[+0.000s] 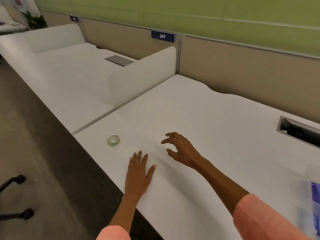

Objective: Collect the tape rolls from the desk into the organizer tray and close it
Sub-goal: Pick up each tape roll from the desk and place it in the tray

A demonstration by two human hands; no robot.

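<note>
Left hand lies flat on the surface; right hand hovers open-fingered; tape roll sits beside them.

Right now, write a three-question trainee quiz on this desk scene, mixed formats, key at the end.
1. True or false: the right hand holds the tape roll.
2. Which hand lies flat on the desk? A) left hand B) right hand
3. Fill in: the blue sign on the partition reads ___.

Key: 1 false, its fingers are curled and empty, apart from the roll. 2 A. 3 247.
</note>
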